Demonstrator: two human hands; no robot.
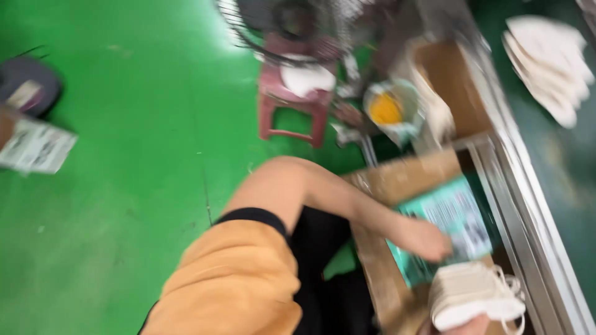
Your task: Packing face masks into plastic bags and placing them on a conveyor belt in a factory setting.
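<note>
Green painted floor [124,186], glossy, with a steel-edged bench [534,205] running down the right side. View is motion-blurred throughout.

Left hand [425,239]: arm reaches across from an orange sleeve [233,279], palm down, fingers loosely spread and resting flat on a teal box [456,223]. Nothing is pinched.

Right hand [481,326]: only a sliver shows at the bottom edge, under a white shoe [475,294]. It appears to support the shoe from below; whether the fingers are curled or flat cannot be told.

Containers:
- The teal box lies inside an open brown carton [397,180] set against the bench. It carries a white printed label on its upper face. Its contents are not visible.
- The white shoe, laces hanging at its right, sits just beside the teal box at the near end of the carton.
- A second carton [450,87] stands farther back by the bench; its interior is too blurred to read.
- A small bag or pot [388,108] with yellow matter inside stands on the floor beyond the first carton.

Surroundings: red stool [292,105] with a fan [292,28] above it; white soles [549,62] stacked on the bench top; a printed paper [34,146] at far left.
</note>
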